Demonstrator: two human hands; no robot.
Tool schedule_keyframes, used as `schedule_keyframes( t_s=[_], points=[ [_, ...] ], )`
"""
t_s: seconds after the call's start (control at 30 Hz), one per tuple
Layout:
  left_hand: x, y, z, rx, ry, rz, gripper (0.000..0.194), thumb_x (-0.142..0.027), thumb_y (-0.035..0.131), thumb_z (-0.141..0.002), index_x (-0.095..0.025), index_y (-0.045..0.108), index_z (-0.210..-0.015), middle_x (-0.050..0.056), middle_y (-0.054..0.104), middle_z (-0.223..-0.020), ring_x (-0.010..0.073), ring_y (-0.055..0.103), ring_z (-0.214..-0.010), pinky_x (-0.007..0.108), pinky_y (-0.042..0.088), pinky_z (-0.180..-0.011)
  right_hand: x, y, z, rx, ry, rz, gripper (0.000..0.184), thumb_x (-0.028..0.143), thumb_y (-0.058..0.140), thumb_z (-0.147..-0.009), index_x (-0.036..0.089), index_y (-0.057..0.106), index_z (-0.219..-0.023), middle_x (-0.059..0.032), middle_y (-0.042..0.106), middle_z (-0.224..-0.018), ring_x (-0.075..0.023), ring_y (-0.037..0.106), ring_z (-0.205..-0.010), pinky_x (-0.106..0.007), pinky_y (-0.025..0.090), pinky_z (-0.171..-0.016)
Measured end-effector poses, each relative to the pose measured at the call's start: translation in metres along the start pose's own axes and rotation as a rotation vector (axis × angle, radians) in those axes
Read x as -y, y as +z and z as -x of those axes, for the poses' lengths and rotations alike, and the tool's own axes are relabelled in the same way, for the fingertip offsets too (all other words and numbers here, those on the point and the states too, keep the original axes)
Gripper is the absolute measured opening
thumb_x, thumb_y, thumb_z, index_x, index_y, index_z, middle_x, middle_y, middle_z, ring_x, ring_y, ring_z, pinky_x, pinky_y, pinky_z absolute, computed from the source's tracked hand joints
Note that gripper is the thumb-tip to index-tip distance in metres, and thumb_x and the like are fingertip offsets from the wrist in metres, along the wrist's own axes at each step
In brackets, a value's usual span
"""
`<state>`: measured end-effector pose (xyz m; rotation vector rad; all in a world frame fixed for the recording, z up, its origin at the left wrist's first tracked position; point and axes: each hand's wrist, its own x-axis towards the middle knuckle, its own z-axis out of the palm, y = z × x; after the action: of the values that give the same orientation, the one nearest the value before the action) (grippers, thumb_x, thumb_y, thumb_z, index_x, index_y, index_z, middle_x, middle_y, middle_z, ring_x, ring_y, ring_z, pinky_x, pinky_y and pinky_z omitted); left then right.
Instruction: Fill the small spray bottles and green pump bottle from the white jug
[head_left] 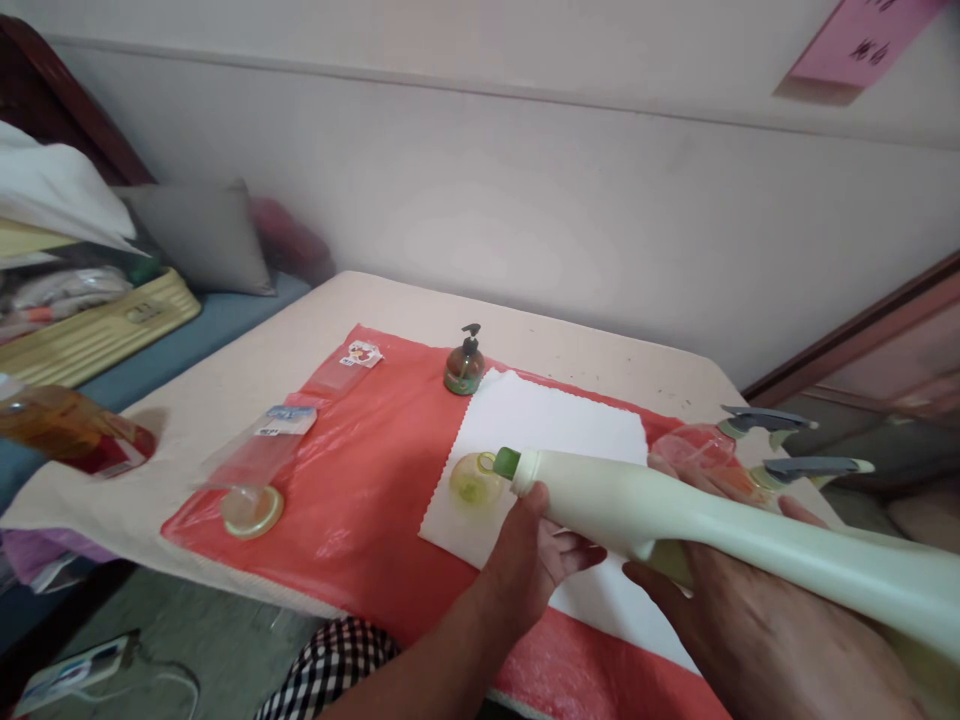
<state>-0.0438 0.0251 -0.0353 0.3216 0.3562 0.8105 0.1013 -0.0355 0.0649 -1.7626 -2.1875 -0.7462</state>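
Note:
A long pale green bottle with a green cap lies tilted across the near right, its neck pointing left. My left hand is wrapped around the neck just behind the cap. My right hand grips the wider body from below. Under the cap a small yellow funnel rests on a white cloth, which lies on a red plastic sheet.
A small brown pump bottle stands at the cloth's far corner. Two clear empty bottles lie on the sheet's left. Two spray bottles with grey triggers lie at the right. An orange bottle sits at far left.

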Motion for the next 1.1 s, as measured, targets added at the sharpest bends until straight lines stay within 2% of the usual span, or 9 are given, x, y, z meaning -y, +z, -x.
schedule_keyframes(
  t_s=[0.13, 0.27, 0.53, 0.77, 0.9, 1.1],
  points=[
    [-0.0004, 0.0004, 0.0002, -0.006, 0.000, 0.008, 0.098, -0.074, 0.068, -0.073, -0.009, 0.048, -0.143, 0.025, 0.058, -0.136, 0.0414, 0.055, -0.123, 0.054, 0.037, -0.108, 0.0014, -0.0014, -0.0019, 0.030, -0.078, 0.114, 0.062, 0.044, 0.039, -0.095, 0.010, 0.048, -0.147, -0.0230, 0.058, -0.135, -0.0470, 0.054, -0.124, -0.066, 0.039, -0.106],
    [0.0006, 0.0000, 0.0005, 0.006, 0.014, 0.012, 0.096, -0.075, 0.067, -0.074, -0.009, 0.049, -0.142, 0.025, 0.057, -0.138, 0.0411, 0.055, -0.123, 0.054, 0.038, -0.107, 0.0037, -0.0023, -0.0021, 0.074, -0.057, 0.130, 0.063, 0.044, 0.041, -0.095, 0.013, 0.044, -0.150, -0.0210, 0.057, -0.136, -0.0474, 0.051, -0.126, -0.065, 0.038, -0.107],
    [0.0000, 0.0015, 0.0009, 0.016, 0.013, 0.012, 0.093, -0.074, 0.067, -0.074, -0.010, 0.052, -0.139, 0.024, 0.056, -0.139, 0.0415, 0.054, -0.125, 0.054, 0.038, -0.108, 0.0072, -0.0060, -0.0056, 0.054, -0.034, 0.094, 0.057, 0.042, 0.040, -0.094, 0.013, 0.053, -0.142, -0.0217, 0.056, -0.136, -0.0473, 0.052, -0.125, -0.065, 0.040, -0.105],
    [-0.0007, 0.0031, 0.0009, 0.017, 0.010, 0.007, 0.093, -0.075, 0.068, -0.072, -0.012, 0.051, -0.139, 0.024, 0.055, -0.142, 0.0422, 0.052, -0.127, 0.054, 0.037, -0.108, 0.0070, -0.0071, -0.0030, 0.101, -0.051, 0.131, 0.061, 0.036, 0.037, -0.096, 0.009, 0.043, -0.150, -0.0226, 0.056, -0.137, -0.0465, 0.049, -0.128, -0.065, 0.036, -0.109],
    [-0.0013, 0.0042, 0.0019, 0.029, 0.020, 0.026, 0.088, -0.072, 0.068, -0.074, -0.012, 0.053, -0.137, 0.023, 0.055, -0.142, 0.0429, 0.050, -0.129, 0.055, 0.037, -0.108, 0.0044, -0.0048, -0.0005, 0.110, -0.049, 0.152, 0.059, 0.038, 0.039, -0.096, 0.011, 0.048, -0.147, -0.0224, 0.055, -0.139, -0.0467, 0.048, -0.130, -0.066, 0.037, -0.108],
    [-0.0014, 0.0043, 0.0020, 0.038, 0.026, 0.031, 0.086, -0.072, 0.068, -0.074, -0.013, 0.056, -0.134, 0.023, 0.056, -0.140, 0.0427, 0.049, -0.131, 0.055, 0.038, -0.108, 0.0079, -0.0071, -0.0022, 0.113, 0.004, 0.082, 0.057, 0.040, 0.042, -0.093, 0.020, 0.051, -0.146, -0.0167, 0.056, -0.138, -0.0454, 0.048, -0.131, -0.064, 0.036, -0.111]
  ],
)
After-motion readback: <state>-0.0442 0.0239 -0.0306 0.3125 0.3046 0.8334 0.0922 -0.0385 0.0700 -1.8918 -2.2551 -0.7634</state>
